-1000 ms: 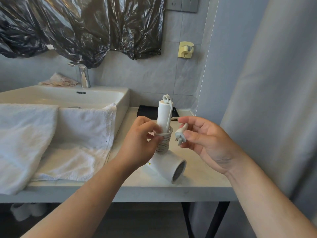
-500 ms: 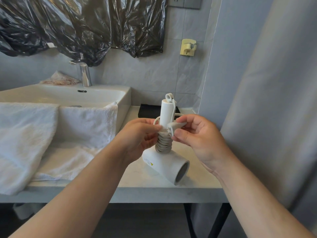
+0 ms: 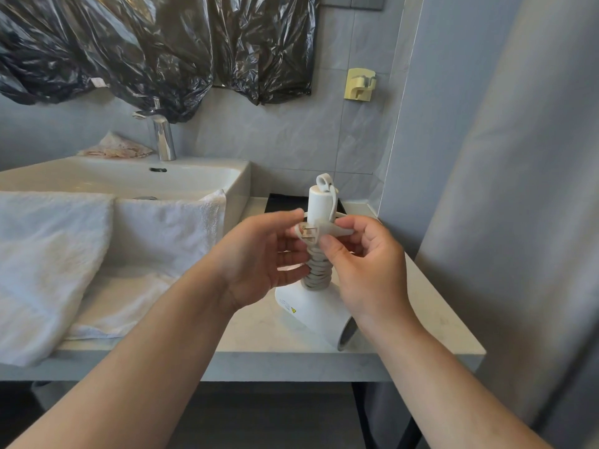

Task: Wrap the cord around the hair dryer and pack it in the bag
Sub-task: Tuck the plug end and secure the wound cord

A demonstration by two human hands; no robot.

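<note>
Ideally, the plug, pinched by the right hand, is tucked beneath a taut cord turn, the hair dryer being steadied by the loosely cupped left hand (grip unclear).

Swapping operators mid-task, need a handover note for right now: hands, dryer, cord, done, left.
Right hand pinches the plug. Left hand beside the handle, grip unclear.
Hair dryer stands on the counter, handle up; cord coiled round the handle.
Done: most of the wrapping.
Left: secure the plug end, pack in the bag; no bag clearly in view.
</note>
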